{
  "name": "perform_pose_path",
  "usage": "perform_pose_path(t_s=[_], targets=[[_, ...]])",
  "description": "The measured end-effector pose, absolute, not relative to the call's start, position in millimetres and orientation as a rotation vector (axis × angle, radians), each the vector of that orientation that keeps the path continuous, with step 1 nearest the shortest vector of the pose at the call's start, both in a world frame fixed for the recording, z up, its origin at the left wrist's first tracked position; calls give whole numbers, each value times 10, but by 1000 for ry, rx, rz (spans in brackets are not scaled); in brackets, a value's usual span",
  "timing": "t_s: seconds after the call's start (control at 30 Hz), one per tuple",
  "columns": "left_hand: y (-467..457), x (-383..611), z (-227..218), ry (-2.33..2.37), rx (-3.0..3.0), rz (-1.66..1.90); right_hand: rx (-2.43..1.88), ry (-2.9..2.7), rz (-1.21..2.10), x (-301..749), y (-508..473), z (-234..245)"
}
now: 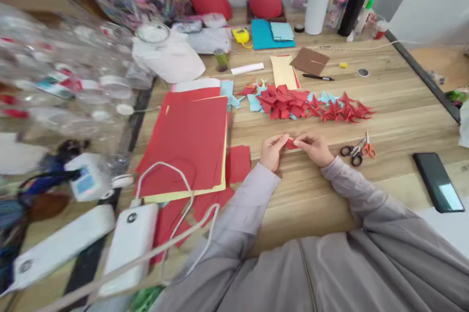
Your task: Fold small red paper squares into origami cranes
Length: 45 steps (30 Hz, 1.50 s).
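- The left hand [271, 151] is half curled, its thumb and fingers pinching one end of a small red paper piece [290, 143].
- The right hand [315, 148] is curled much the same, its fingertips gripping the other end.
- That piece sits between the two hands, just above the wooden table [308, 204]; it seems to be folded, though the fingers cover much of it.
- Just beyond the hands lies a heap of folded red shapes [284, 101], with folded light-blue shapes [327, 98] among them.
- Near the right hand, on its outer side, lie black-handled scissors [356, 156] and orange-handled scissors [367, 145], overlapping.
- Farther out that way rests a dark phone [437, 182].
- Left of the left hand are small red sheets [239, 160], then a stack of large red sheets [186, 145].
- Nearer the body than that stack lies a white power bank [130, 248] with a cable.
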<state>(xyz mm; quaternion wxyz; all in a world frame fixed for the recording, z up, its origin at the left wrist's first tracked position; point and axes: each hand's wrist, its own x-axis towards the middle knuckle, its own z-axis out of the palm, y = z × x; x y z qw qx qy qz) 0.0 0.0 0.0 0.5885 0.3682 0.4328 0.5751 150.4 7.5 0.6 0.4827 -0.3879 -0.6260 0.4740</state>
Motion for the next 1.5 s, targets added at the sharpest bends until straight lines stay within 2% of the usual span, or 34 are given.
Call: perform_pose_path(t_s=[0.2, 0.37, 0.5, 0.8, 1.17, 1.5], targets=[[18, -65, 9, 1069, 1075, 1417, -1030, -1703, 547, 1511, 61, 40], [12, -90, 46, 1023, 1191, 1440, -990, -1779, 352, 1525, 52, 93], [18, -101, 21, 1002, 1172, 1403, -1006, -1767, 415, 1520, 46, 98], [32, -111, 5, 1002, 1202, 1400, -1027, -1573, 820, 1510, 66, 84], [5, -102, 92, 1004, 1226, 1338, -914, -1579, 912, 1518, 77, 93], [2, -104, 58, 1000, 1177, 1266, -985, -1586, 948, 1499, 57, 113]])
